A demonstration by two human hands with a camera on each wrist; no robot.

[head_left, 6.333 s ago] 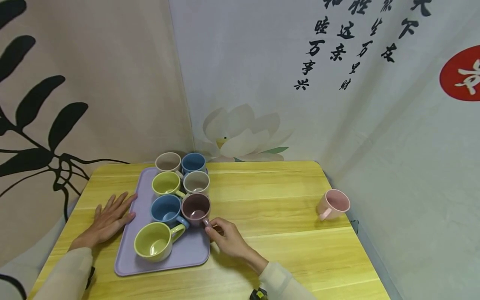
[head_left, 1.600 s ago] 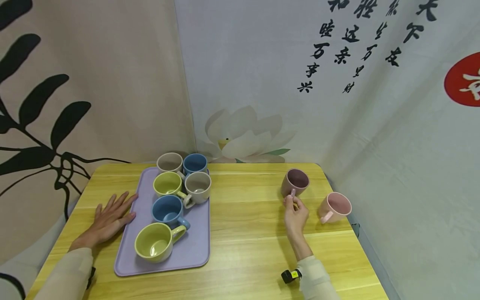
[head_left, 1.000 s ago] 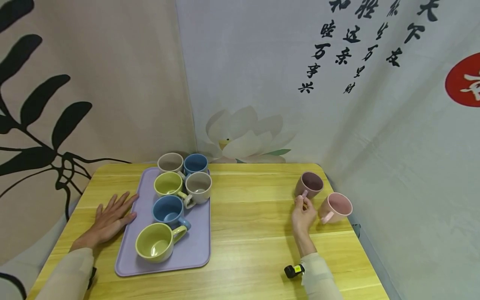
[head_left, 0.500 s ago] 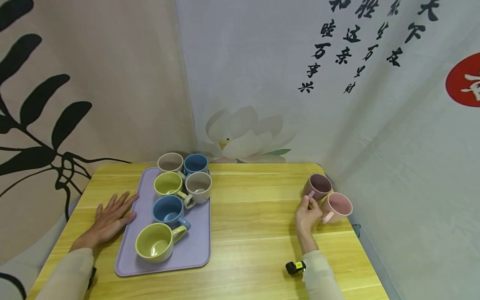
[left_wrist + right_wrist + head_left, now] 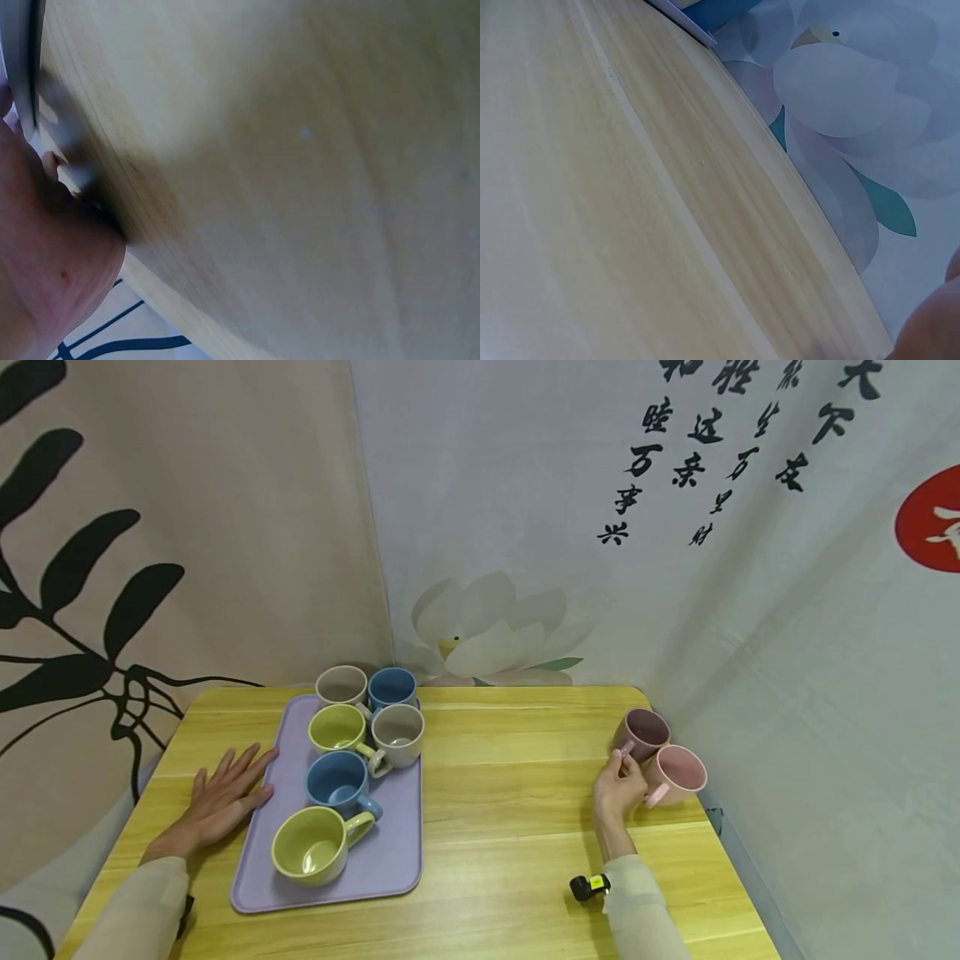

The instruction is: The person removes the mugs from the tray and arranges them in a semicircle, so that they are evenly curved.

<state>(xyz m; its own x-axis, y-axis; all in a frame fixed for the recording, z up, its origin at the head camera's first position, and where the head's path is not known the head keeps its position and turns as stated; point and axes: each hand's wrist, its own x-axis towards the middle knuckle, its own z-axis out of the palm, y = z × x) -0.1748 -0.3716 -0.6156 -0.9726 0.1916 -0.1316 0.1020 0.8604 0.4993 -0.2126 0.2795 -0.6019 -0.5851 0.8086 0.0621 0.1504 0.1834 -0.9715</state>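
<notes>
In the head view, my right hand [image 5: 619, 791] pinches the handle of a dark mauve mug [image 5: 645, 732] at the table's right side. That mug stands against or right beside a pink mug [image 5: 677, 774]. My left hand [image 5: 225, 806] lies with fingers spread, its fingertips at the left edge of a lilac tray [image 5: 390, 860]. On the tray stand several mugs, among them a yellow mug [image 5: 309, 852] in front, a blue mug [image 5: 336, 781] behind it and a light grey mug [image 5: 397, 733] to the right. Only a blurred bit of hand shows in the right wrist view.
A second yellow mug [image 5: 336, 728], a beige mug [image 5: 342, 686] and another blue mug [image 5: 392, 686] fill the tray's far end. The wooden table [image 5: 495, 827] meets a printed curtain [image 5: 480, 510] at the back. A small black device [image 5: 588, 887] sits at the right wrist.
My right hand has carried the dark mauve mug from the tray across to the right, then slid in close to the pink mug. The left hand has stayed in place.
</notes>
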